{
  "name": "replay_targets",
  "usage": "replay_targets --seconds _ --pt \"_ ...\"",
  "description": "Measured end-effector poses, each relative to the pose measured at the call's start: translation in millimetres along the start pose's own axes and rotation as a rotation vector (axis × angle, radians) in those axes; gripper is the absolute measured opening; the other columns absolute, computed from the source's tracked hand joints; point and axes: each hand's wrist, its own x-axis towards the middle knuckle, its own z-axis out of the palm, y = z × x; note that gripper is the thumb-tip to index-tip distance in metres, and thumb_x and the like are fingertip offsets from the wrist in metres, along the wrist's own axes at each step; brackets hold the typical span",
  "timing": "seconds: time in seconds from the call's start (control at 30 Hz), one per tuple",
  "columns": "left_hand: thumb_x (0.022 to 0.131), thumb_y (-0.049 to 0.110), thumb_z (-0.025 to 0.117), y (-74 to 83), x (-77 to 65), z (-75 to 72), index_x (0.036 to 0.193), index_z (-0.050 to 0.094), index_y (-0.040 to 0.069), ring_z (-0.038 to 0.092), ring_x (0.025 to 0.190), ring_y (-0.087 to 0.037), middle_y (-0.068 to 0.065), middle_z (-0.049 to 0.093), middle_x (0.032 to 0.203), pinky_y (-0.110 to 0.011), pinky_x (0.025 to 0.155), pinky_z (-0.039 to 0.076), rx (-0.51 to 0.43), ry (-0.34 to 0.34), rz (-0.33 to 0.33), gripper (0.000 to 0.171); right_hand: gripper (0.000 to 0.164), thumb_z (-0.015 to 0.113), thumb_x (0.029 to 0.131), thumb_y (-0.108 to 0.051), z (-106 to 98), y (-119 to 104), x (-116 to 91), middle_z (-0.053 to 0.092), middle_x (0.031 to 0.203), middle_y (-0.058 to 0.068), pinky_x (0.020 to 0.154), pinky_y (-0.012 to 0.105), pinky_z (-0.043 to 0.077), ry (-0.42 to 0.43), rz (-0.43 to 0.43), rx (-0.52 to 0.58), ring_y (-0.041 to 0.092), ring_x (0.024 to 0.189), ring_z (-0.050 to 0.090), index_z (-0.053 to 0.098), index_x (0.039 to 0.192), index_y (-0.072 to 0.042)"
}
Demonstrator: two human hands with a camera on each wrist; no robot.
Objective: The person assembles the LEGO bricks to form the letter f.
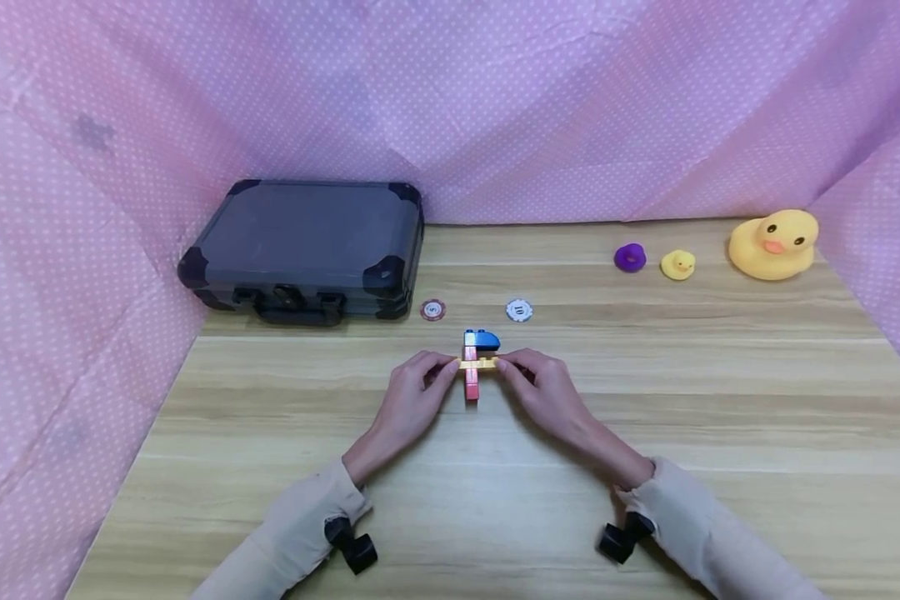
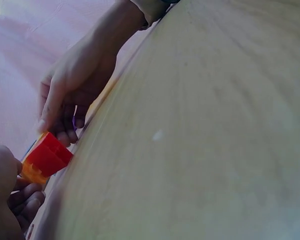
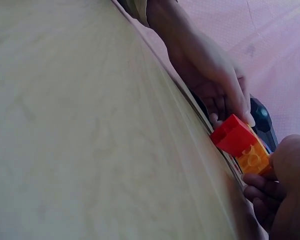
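Observation:
A small build of toy bricks lies on the table between the two hands. It has a red brick (image 1: 472, 391) nearest the person, a yellow brick (image 1: 486, 363) crossing it, and a blue curved brick (image 1: 484, 340) at the far end. My left hand (image 1: 414, 396) pinches the left end of the yellow brick between thumb and fingers. At its right end, my right hand (image 1: 546, 395) pinches the same brick. Seen from the left wrist, the red brick (image 2: 51, 154) rests close to the tabletop; the right wrist view shows studs or sockets on the yellow brick (image 3: 254, 159).
A dark grey hard case (image 1: 300, 229) stands at the back left. Behind the build lie a red-rimmed chip (image 1: 432, 310) and a white-and-blue chip (image 1: 519, 311). Back right sit a purple duck (image 1: 630, 257), a small yellow duck (image 1: 678, 265) and a large yellow duck (image 1: 774, 246).

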Motion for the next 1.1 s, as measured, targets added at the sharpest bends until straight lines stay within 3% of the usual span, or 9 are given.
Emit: replay_targets --seconds 0.3,0.53,0.87,1.1 --pt "0.103 0.016 0.066 -2.7 -0.2 0.7 0.11 0.076 0.004 0.065 0.092 -0.017 -0.007 0.072 0.104 -0.038 0.08 0.054 0.004 0.001 -0.034 0.017 0.016 0.066 0.102 -0.008 5.8 1.1 -0.8 0.075 0.102 0.012 0.084 0.043 0.057 -0.003 0.02 0.002 0.023 0.093 0.069 0.075 0.108 0.003" --pt "0.104 0.016 0.065 -3.7 0.6 -1.5 0.109 0.077 0.004 0.062 0.084 -0.015 -0.006 0.073 0.102 -0.033 0.071 0.052 0.038 -0.002 -0.045 0.017 0.018 0.065 0.103 -0.01 7.9 0.0 0.5 0.075 0.105 0.012 0.088 0.045 0.057 -0.04 0.038 -0.01 0.022 0.093 0.067 0.075 0.111 0.002" --pt "0.104 0.016 0.065 -7.2 3.5 -2.6 0.109 0.076 0.004 0.063 0.09 -0.017 -0.007 0.072 0.104 -0.038 0.079 0.054 0.045 -0.022 -0.05 0.017 0.018 0.064 0.103 -0.012 7.4 1.3 3.9 0.074 0.106 0.012 0.09 0.045 0.056 -0.057 0.035 -0.025 0.024 0.098 0.068 0.074 0.11 0.001" --pt "0.104 0.018 0.064 -7.4 5.2 -3.8 0.112 0.075 0.004 0.062 0.09 -0.017 -0.006 0.071 0.105 -0.038 0.08 0.054 0.052 -0.055 -0.07 0.019 0.017 0.066 0.102 -0.012 5.9 3.8 3.9 0.073 0.104 0.01 0.085 0.042 0.056 -0.057 0.038 -0.009 0.021 0.09 0.064 0.074 0.112 0.001"
